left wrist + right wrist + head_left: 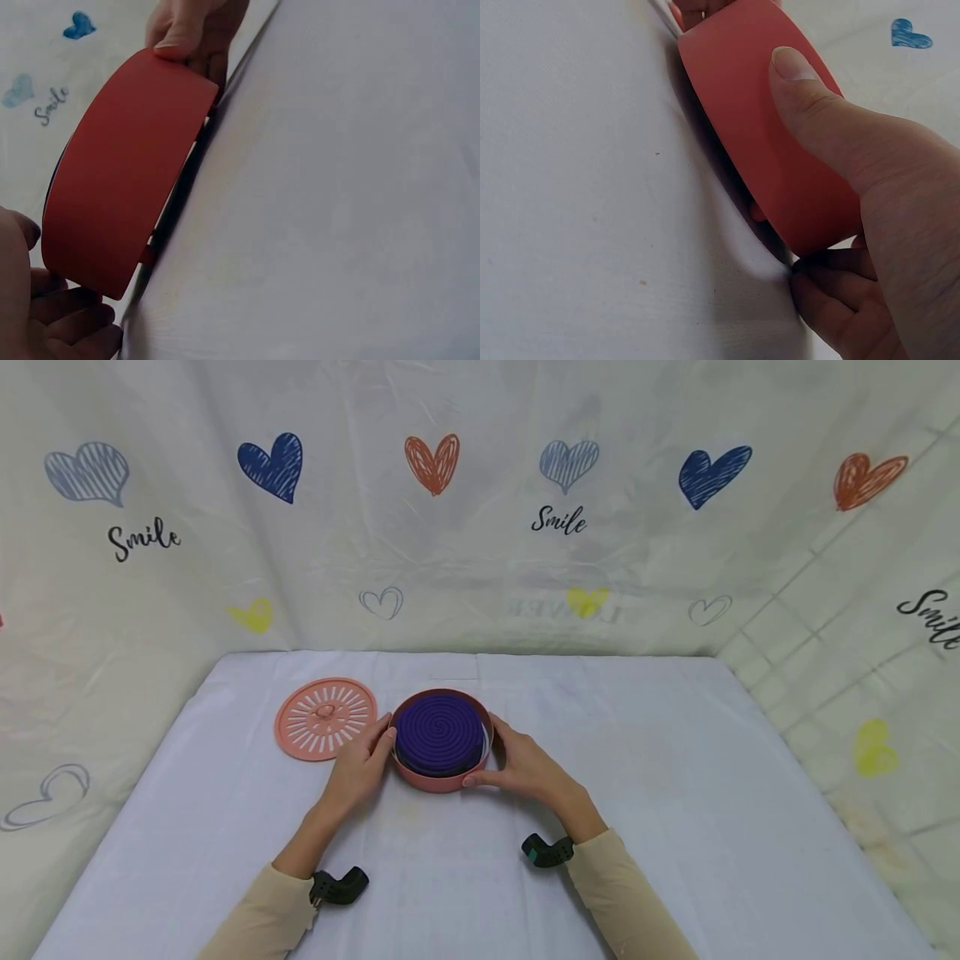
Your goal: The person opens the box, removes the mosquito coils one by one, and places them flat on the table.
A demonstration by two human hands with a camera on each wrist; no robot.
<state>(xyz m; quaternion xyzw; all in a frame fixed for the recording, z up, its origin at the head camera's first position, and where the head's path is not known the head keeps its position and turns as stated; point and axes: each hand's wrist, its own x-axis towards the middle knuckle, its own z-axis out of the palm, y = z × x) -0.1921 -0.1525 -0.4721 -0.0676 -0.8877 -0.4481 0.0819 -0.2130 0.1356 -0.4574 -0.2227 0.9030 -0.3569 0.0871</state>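
A round coral-red mosquito coil box point(431, 782) stands lidless between both hands, with small feet under its base. Inside lies a stack of dark purple mosquito coils point(439, 733), spiral side up. My left hand point(362, 766) grips the box's left side, thumb by the rim and fingers low on the wall. On the right side, my right hand point(531, 768) holds the box with its thumb point(799, 82) across the front wall and fingers round the back and under the lower edge. Whether the feet touch the table cannot be told.
The slotted coral lid point(325, 719), with a small ring in its middle, lies flat on the table left of the box, close to my left hand. A white cloth point(675, 827) covers the table. A patterned curtain point(480, 552) hangs behind the far edge.
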